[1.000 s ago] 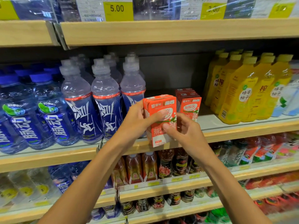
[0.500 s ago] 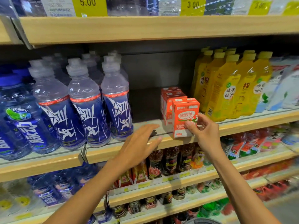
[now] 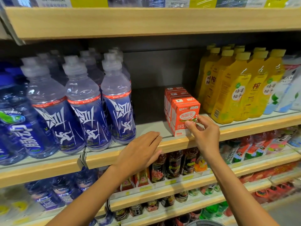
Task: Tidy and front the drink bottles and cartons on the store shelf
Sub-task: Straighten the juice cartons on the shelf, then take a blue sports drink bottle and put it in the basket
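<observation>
Right hand pinches front orange carton; left hand flat, palm down, perhaps touching shelf edge.

The person's left arm and right arm are bare and slim, from the wrist to the edge of view. The left hand and right hand are bare too, with short, plain fingernails.

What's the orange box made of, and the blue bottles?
The orange box looks like coated paperboard, matte, with sharp folded edges and a flat printed face. The blue bottles are likely clear glossy plastic: light glints on the see-through shoulders above a wrapped label.
</observation>
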The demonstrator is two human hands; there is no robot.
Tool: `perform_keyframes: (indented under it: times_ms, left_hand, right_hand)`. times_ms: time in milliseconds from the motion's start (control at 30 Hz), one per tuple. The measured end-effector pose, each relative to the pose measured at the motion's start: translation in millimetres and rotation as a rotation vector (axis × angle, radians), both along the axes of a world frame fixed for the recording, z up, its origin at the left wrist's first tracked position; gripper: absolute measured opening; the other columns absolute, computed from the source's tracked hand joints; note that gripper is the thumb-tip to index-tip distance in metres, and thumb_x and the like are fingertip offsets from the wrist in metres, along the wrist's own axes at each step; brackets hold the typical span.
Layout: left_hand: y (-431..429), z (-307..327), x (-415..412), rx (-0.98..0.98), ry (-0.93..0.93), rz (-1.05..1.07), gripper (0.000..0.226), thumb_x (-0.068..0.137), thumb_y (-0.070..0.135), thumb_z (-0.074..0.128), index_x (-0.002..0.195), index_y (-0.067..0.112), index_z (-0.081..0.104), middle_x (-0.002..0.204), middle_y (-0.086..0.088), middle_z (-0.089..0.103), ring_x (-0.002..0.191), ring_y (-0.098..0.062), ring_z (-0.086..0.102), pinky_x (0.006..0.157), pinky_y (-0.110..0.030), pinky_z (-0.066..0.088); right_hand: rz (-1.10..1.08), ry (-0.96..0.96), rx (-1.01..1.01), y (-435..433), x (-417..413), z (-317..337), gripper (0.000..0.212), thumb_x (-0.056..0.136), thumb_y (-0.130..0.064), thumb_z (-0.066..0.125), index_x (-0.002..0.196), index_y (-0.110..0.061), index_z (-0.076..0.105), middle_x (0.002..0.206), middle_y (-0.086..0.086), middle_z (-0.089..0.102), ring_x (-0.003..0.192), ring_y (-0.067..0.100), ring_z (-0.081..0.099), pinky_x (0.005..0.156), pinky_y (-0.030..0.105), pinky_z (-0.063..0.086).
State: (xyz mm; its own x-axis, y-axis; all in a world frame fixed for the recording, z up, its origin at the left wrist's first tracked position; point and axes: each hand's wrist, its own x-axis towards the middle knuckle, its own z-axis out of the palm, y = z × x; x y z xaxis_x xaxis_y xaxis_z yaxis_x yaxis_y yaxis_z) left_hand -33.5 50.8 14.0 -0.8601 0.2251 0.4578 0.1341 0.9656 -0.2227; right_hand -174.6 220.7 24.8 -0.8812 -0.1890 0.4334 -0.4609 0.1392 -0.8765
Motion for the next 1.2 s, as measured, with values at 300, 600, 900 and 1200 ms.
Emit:
perform_keyframes:
  times_ms: [300,600,900,1200]
  left_hand:
    - [-2.3,-3.5,-1.7,-0.018,0.009,-0.002,0.047,0.097,0.040,0.036,0.125,0.009,0.058,0.125,-0.008,0.061,0.111,-0.019,0.060,0.087,-0.028,0.054]
    - [-0.4,1.2,10.5,-0.004,0.138,-0.067,0.037,0.093,0.028,0.052,0.119,0.005,0.065,0.118,-0.010,0.067,0.107,-0.020,0.065,0.091,-0.031,0.053]
    - [-67.7,-23.4,74.1,-0.213,0.361,-0.147,0.029,0.093,0.010,0.052,0.118,-0.005,0.055,0.108,-0.022,0.068,0.105,-0.031,0.058,0.104,-0.040,0.038]
    - [-92.9,-33.3,76.8,-0.434,0.276,-0.141,0.037,0.105,0.013,0.022,0.130,-0.002,0.044,0.121,-0.016,0.065,0.112,-0.027,0.063,0.108,-0.038,0.034]
  right_hand:
    - [-0.029,0.026,0.037,-10.5,-2.0,1.6,0.034,0.085,-0.023,0.070,0.118,-0.015,0.066,0.116,0.003,0.065,0.112,0.013,0.058,0.095,0.038,0.051]
    - [-0.111,0.004,-0.011,-8.1,12.3,4.7,0.042,0.086,-0.022,0.069,0.126,-0.012,0.060,0.117,0.001,0.063,0.108,0.011,0.057,0.087,0.022,0.049]
    - [0.173,0.152,-0.035,-56.7,79.8,18.2,0.029,0.087,-0.018,0.068,0.115,-0.018,0.061,0.104,-0.003,0.063,0.097,0.009,0.059,0.082,0.019,0.049]
    - [0.428,-0.018,-0.030,-139.5,95.3,19.1,0.054,0.079,-0.036,0.075,0.120,-0.013,0.048,0.115,0.004,0.061,0.102,0.012,0.062,0.083,0.021,0.052]
